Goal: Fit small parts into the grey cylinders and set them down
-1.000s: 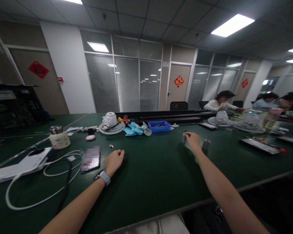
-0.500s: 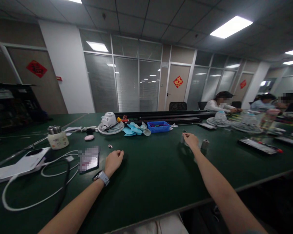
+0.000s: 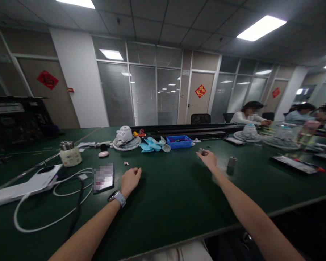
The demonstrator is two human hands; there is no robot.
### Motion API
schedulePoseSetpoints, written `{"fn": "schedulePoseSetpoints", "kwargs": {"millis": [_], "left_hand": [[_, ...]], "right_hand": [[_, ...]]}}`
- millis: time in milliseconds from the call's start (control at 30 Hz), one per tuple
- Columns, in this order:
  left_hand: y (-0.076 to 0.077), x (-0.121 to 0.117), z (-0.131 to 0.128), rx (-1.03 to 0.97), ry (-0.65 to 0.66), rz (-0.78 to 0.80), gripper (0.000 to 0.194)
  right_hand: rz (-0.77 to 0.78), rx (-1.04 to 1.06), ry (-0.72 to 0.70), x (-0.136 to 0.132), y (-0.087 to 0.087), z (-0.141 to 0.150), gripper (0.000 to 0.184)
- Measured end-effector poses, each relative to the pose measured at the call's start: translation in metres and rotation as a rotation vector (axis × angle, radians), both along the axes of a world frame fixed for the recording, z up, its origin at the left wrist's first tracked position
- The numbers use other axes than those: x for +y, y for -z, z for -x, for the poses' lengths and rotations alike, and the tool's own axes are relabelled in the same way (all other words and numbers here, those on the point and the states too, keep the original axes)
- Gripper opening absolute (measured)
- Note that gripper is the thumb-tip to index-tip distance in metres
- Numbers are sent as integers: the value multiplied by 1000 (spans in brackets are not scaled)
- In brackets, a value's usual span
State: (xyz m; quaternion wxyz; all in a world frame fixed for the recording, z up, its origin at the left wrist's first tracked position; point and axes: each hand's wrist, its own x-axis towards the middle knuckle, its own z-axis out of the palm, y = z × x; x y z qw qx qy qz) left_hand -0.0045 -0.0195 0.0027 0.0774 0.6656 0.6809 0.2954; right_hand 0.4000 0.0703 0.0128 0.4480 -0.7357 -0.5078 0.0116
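Note:
My right hand (image 3: 208, 158) is closed over a small metal cylinder (image 3: 202, 151), its fingers hiding most of it. Just right of that wrist, a second metal cylinder (image 3: 232, 161) stands upright on the green table. A tiny dark piece (image 3: 208, 146) lies beyond the fingers. My left hand (image 3: 130, 179) rests on the table with its fingers curled in and nothing visible in them. A watch (image 3: 117, 198) is on that wrist. Nearest to the left hand are a phone (image 3: 108, 181) and a small white-and-pink earbud (image 3: 126, 164).
Beyond my hands are a blue tray (image 3: 179, 144), light-blue fan blades (image 3: 150, 145) and a white fan part (image 3: 126, 139). To the left are a bottle (image 3: 70, 156), a white device (image 3: 29, 185) and looped cables. Other people (image 3: 248, 115) sit at the right.
My right hand has closed round the metal cylinder that stood at its fingers. The tiny dark piece now lies apart from the hand. My left hand keeps its place; the view has shifted slightly.

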Motion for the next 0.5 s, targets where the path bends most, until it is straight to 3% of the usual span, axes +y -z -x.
{"fn": "schedulePoseSetpoints", "kwargs": {"millis": [67,167,267,367,500], "left_hand": [[-3,-4,-4,-43,27,-47,47],[-10,-10,-12,-172,123,-177,44],[-13,-14,-20,-279,261,-261,41],[-12,-14,-25,-286,329,-286,40],[-10,-9,-28,-271,303,-321,37]], "right_hand": [[-53,32,-204,-14,-4,54,49],[-65,171,-691,-38,2,143,48],[-49,193,-970,-59,11,203,42],[-14,177,-1039,-69,16,220,37],[-15,185,-1030,-71,16,213,37]]}}
